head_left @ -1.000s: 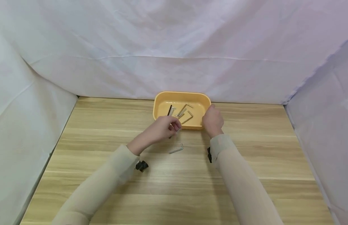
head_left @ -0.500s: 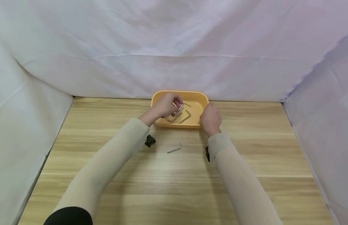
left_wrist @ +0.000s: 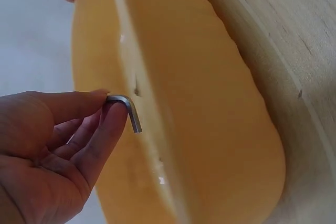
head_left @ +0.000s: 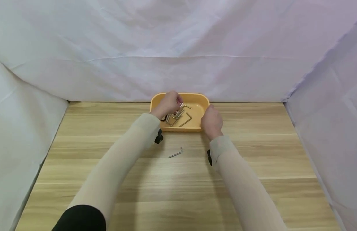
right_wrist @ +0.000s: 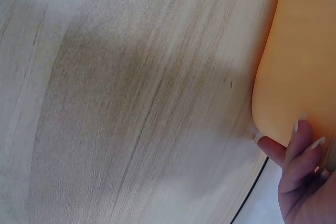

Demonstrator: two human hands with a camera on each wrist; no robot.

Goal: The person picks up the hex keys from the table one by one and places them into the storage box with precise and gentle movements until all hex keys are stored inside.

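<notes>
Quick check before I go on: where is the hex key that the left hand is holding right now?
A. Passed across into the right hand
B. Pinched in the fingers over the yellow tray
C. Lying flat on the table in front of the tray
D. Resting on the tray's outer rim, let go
B. The left hand pinches the bent hex key above the yellow tray; another key lies alone on the table, and the right hand only holds the tray's edge.

Two long beige close-fitting sleeves (head_left: 117, 163) reaching the wrists, small black wrist-mounted camera units (head_left: 159, 137) at both cuffs, black fabric at left upper arm (head_left: 80, 218), bare hands
</notes>
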